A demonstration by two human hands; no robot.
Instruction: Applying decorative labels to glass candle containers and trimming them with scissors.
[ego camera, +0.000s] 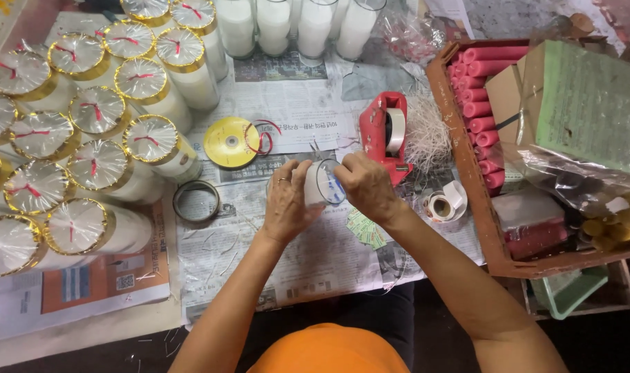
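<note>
My left hand point(287, 200) and my right hand point(367, 186) both hold a white candle in a clear glass jar point(322, 183), lying on its side over the newspaper-covered table point(294, 255). The jar's open mouth faces right, toward my right hand, whose fingers are at its rim. A ring is on my left hand. A red tape dispenser point(386, 131) with a white tape roll stands just behind my right hand.
Several wrapped candles with gold rims and red ribbons point(94, 138) fill the left. Unwrapped white candles point(294, 27) stand at the back. A yellow ribbon spool point(228, 143), a metal ring point(196, 202), a sticker roll point(443, 205) and green labels point(367, 229) lie nearby. A wooden tray point(488, 235) of pink candles sits to the right.
</note>
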